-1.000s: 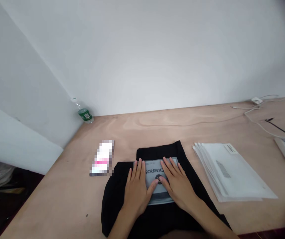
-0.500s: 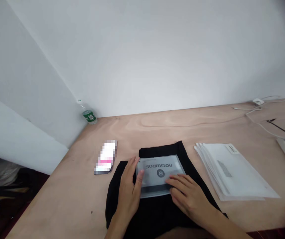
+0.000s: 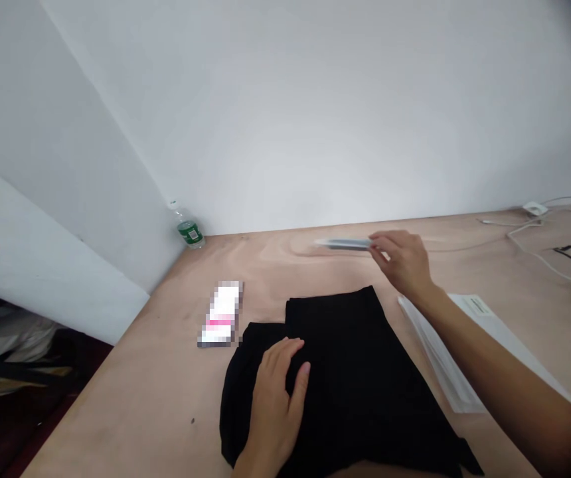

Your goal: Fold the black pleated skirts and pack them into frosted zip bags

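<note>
A black folded garment [image 3: 355, 372] lies on the wooden table in front of me. My left hand [image 3: 280, 392] rests on its left part, fingers stretched out and thumb apart, holding nothing. Beyond the garment, my right hand [image 3: 402, 259] is raised over the table, thumb and fingers pinched on one end of a clear plastic packet [image 3: 348, 244]. The packet is seen nearly edge-on and is blurred, so its printing cannot be read now.
A phone [image 3: 223, 312] with a lit, pixelated screen lies left of the garment. White plastic bags [image 3: 485, 332] are stacked at right, partly behind my right forearm. A water bottle [image 3: 190, 231] stands in the back corner. White cables [image 3: 519, 232] run along the back right.
My right hand has picked up the printed packet from the garment and carried it up and away toward the wall. My left hand has let go of the packet and stays on the cloth.
</note>
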The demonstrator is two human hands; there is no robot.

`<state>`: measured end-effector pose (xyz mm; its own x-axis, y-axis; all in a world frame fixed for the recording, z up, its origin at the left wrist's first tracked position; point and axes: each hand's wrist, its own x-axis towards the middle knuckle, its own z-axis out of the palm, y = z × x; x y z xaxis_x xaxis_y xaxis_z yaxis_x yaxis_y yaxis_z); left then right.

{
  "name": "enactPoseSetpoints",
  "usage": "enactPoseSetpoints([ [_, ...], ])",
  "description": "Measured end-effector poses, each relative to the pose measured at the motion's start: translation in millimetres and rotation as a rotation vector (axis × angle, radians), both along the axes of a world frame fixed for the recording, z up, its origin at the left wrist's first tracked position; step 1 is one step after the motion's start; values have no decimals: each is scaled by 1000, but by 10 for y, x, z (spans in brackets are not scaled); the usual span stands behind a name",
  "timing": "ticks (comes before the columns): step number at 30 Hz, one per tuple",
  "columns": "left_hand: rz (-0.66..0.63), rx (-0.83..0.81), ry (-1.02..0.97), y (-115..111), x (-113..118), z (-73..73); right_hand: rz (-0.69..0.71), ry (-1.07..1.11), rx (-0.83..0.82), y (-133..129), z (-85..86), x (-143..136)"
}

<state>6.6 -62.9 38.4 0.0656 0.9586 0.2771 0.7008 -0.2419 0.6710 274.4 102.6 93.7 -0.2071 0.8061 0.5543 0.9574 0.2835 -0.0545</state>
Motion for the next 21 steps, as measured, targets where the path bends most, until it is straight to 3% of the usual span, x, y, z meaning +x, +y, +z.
enactPoseSetpoints([
  [4,-83,-59,98,-19,17,-75,25,-74,-164,-30,-560,183],
  [7,-115,-79,130,6,29,-55,18,-95,-253,-34,-775,278],
  [13,-27,-90,119,324,-40,54,-55,-20,-305,4,-792,317],
  [21,94,-205,208,1188,-68,-29,-61,234,-326,-224,-712,155],
])
